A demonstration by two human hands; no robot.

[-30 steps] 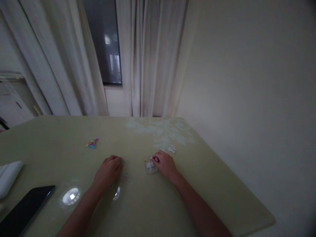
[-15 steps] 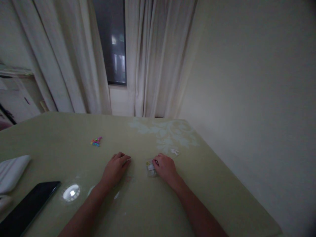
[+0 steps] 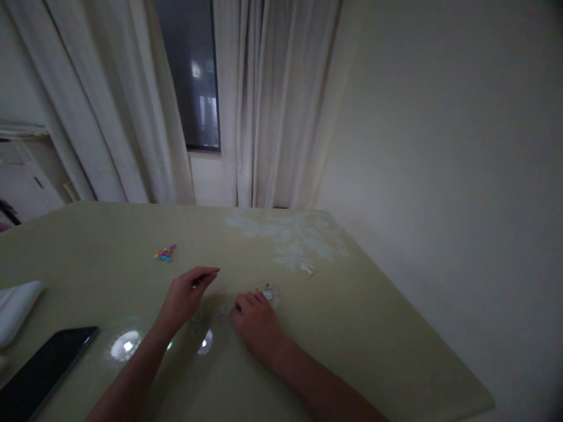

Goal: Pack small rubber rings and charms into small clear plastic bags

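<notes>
My left hand is raised a little over the table, its fingers and thumb brought close together; whether something small is between them I cannot make out. My right hand rests palm down with curled fingers, just in front of a small clear packet with white and yellow bits in it. What its fingertips hold, if anything, is hidden. Faint clear rings lie on the table between the two hands. Behind the packet sits a small white piece.
A small heap of colourful pieces lies at the back left of the green table. Nearer on the left are a black phone and a white case. Curtains and a wall stand behind.
My right hand has moved left and nearer, off the clear packet. My left hand has shifted left, its fingers now pointing right. The view has turned slightly.
</notes>
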